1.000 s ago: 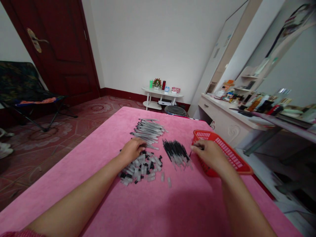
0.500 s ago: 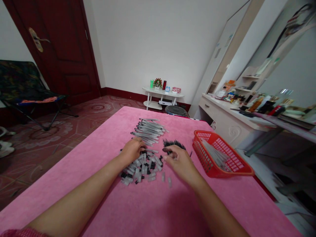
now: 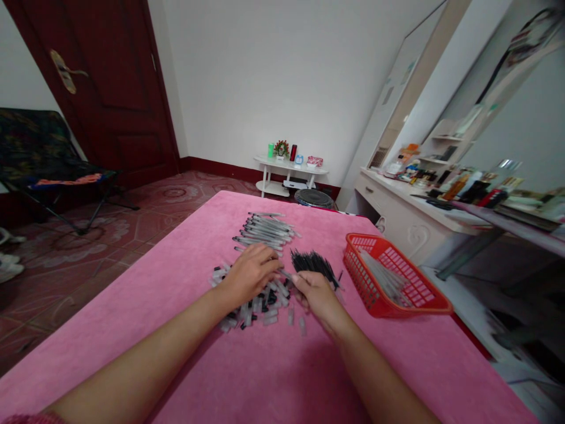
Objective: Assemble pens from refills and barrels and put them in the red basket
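Note:
A slim grey pen point(image 3: 286, 274) spans the gap between my two hands. The fingers of my left hand point(image 3: 251, 274) are closed on its left end, over a heap of clear and black pen caps point(image 3: 258, 309). My right hand point(image 3: 315, 294) pinches the other end between thumb and fingers, just in front of a pile of dark, thin refills point(image 3: 312, 263). Beyond my left hand lies a row of capped pens point(image 3: 265, 231), side by side. The fingers partly cover the held pen, so its tips are hidden.
To the right, a red plastic basket point(image 3: 408, 312) holds clear pen barrels point(image 3: 384, 277). Everything rests on a pink cloth-covered table point(image 3: 185, 259). Past its far edge are a low white stand point(image 3: 291, 165) and a round dark lid point(image 3: 314, 198); a cluttered dresser point(image 3: 397, 206) stands right.
My left hand has come up and right from the caps, and my right hand has lowered slightly off the refills. The hands are now joined by a pen.

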Demonstrator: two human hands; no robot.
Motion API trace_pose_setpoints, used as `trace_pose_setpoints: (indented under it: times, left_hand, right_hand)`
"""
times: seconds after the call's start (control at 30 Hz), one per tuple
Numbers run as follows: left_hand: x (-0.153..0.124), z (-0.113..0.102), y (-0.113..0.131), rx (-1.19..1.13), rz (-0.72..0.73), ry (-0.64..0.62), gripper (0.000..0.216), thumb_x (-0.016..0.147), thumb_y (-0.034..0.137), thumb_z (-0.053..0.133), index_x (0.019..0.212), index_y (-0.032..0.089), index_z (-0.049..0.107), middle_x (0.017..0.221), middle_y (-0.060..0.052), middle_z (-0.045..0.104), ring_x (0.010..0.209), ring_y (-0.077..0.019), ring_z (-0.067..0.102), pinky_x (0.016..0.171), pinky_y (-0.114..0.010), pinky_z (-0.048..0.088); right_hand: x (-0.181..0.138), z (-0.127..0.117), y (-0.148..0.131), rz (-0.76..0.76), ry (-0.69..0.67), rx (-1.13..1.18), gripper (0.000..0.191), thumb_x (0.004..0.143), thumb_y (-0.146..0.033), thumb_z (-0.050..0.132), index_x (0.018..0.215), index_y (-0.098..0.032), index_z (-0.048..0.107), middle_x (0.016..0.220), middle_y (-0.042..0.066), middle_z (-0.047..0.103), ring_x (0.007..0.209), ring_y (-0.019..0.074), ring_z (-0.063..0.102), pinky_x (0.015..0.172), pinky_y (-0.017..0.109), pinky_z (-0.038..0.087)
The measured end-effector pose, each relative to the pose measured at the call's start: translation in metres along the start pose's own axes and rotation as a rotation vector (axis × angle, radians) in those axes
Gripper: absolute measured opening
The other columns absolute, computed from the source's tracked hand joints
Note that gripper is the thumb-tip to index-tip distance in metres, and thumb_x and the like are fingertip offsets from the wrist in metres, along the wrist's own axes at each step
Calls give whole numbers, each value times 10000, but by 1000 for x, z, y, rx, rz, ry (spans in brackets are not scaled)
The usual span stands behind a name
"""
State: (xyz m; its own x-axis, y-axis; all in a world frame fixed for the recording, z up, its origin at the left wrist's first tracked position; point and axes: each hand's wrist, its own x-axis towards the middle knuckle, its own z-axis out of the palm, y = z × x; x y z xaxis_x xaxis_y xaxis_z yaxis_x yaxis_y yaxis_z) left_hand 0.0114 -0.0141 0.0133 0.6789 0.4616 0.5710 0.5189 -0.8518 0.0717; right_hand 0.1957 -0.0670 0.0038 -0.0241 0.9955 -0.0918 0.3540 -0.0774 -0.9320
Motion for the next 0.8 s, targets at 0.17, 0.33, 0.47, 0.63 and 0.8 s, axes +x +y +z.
trace_pose_setpoints:
  times: [0.17,0.33,0.47,0.63,0.8]
  left_hand:
    - [-4,1,-3,46,115,-36,208,886,224,440,975,205,627,799,-47,592,797,-178,476,736,-328,330]
    - [-5,-2,-2,36,95,-132,215,881,267,429,884,194,631,727,-36,585,703,-169,480,626,-307,294]
    - [-3,-4,0,42,12,-197,226,864,280,431,747,183,599,686,-34,592,628,-159,489,569,-288,262]
    - [-1,-7,3,3,-77,-259,195,830,244,442,704,186,580,650,-39,610,568,-155,481,532,-280,202]
    - [-1,-9,-2,-196,-231,-301,289,841,275,436,579,178,511,496,9,460,471,-121,366,515,-273,169]
  right_hand:
    - [-3,3,1,86,-193,296,350,779,-493,516,634,-182,443,487,-74,388,351,39,219,361,193,186]
    - [-1,2,0,-185,-104,-18,311,798,-293,487,516,-166,453,467,-47,382,431,68,325,444,210,223]
    - [-3,-1,-2,-340,-9,-294,312,824,-238,472,521,-166,470,495,-36,430,514,94,432,509,215,261]
    - [-9,0,-9,-477,59,-573,321,869,-221,452,557,-168,502,542,-23,499,548,105,476,559,220,296]
    - [-11,-3,-12,-660,157,-805,176,850,-161,488,741,-169,626,697,33,615,669,155,548,619,248,337]
